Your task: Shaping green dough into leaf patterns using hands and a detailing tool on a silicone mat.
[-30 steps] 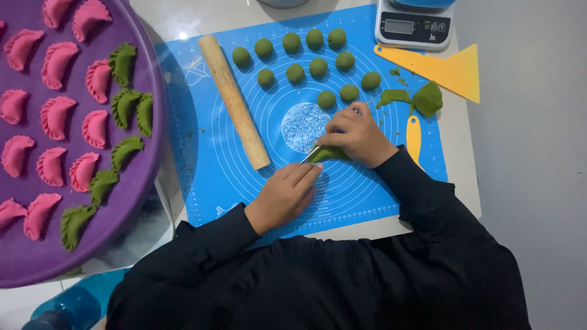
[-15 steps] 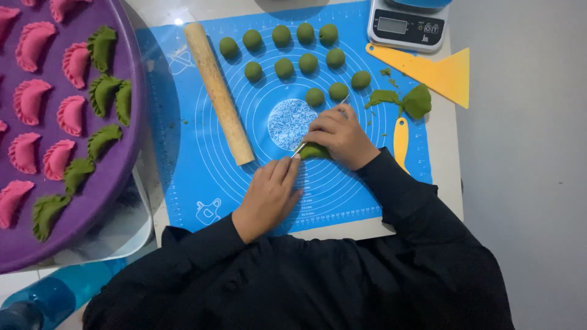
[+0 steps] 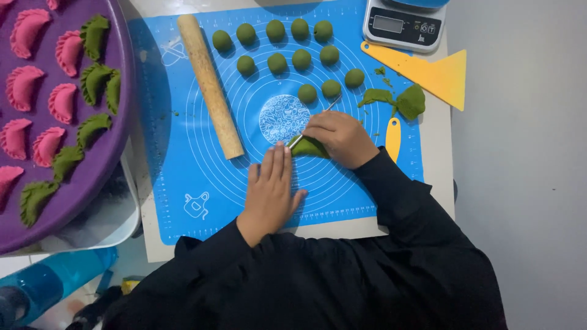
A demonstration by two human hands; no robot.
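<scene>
My right hand (image 3: 340, 137) grips a thin metal utensil (image 3: 313, 125) and presses on a folded green dough piece (image 3: 309, 148) lying on the blue baking mat (image 3: 195, 183). My left hand (image 3: 272, 189) lies flat on the mat just left of that piece, fingers together, fingertips beside it. Several green dough balls (image 3: 278, 61) sit in rows at the far side of the mat. A wooden rolling pin (image 3: 210, 85) rests to the left of the hands.
A purple round tray (image 3: 116, 140) at left carries several pink and green dumplings. A kitchen scale (image 3: 402, 25), a yellow scraper (image 3: 428, 70), a yellow-handled tool (image 3: 393, 137) and green dough scraps (image 3: 409, 101) lie at the right.
My left hand has flattened and slid a little nearer to me on the mat. My right hand stays on the green dough piece with the utensil.
</scene>
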